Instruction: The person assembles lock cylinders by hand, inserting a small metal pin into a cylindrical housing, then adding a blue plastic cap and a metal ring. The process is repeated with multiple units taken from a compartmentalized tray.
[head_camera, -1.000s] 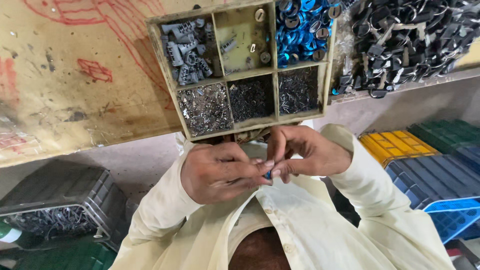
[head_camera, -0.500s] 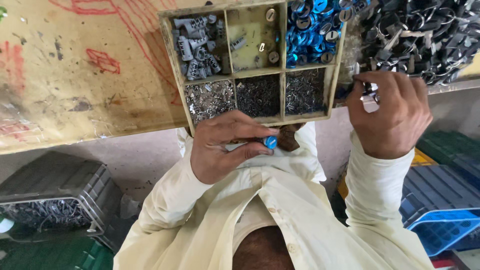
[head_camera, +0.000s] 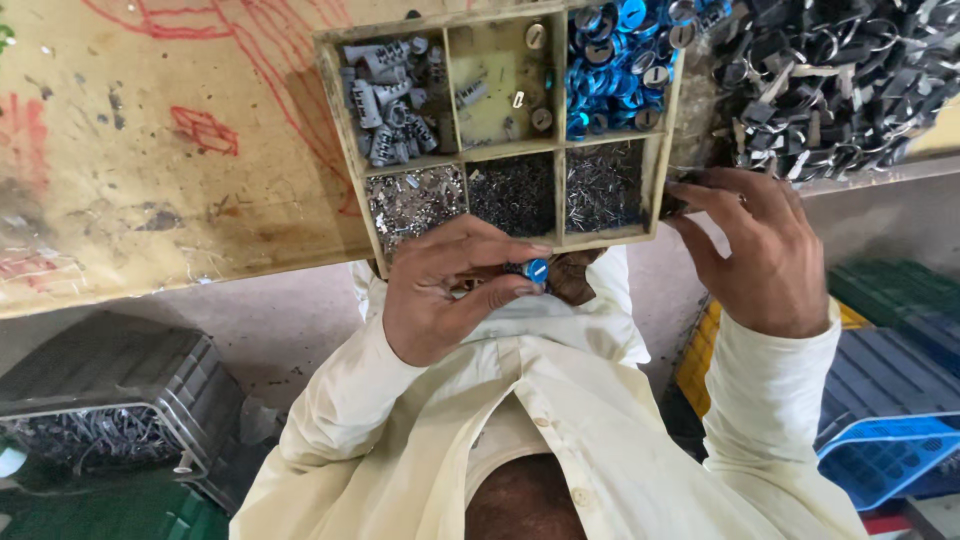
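A worn, paint-marked wooden surface (head_camera: 150, 150) carries a six-compartment wooden tray (head_camera: 665, 120) of grey, blue and dark metal small parts, with a heap of black-and-silver metal ring pieces (head_camera: 840, 80) beside it. The right hand (head_camera: 765, 250), fingers curled, touches that heap's near edge. The left hand (head_camera: 450, 290) pinches a small round blue cap piece (head_camera: 537, 269) between thumb and forefinger, just below the tray

Beyond the fingers a worn, yellowish wooden tabletop (head_camera: 150, 170) with red scribbles spreads to the left, while below them lies a grey concrete floor (head_camera: 290, 320) with a dark plastic crate (head_camera: 110, 380) at left and blue (head_camera: 890, 420), green (head_camera: 890, 285) and yellow crates (head_camera: 700, 360) at right.
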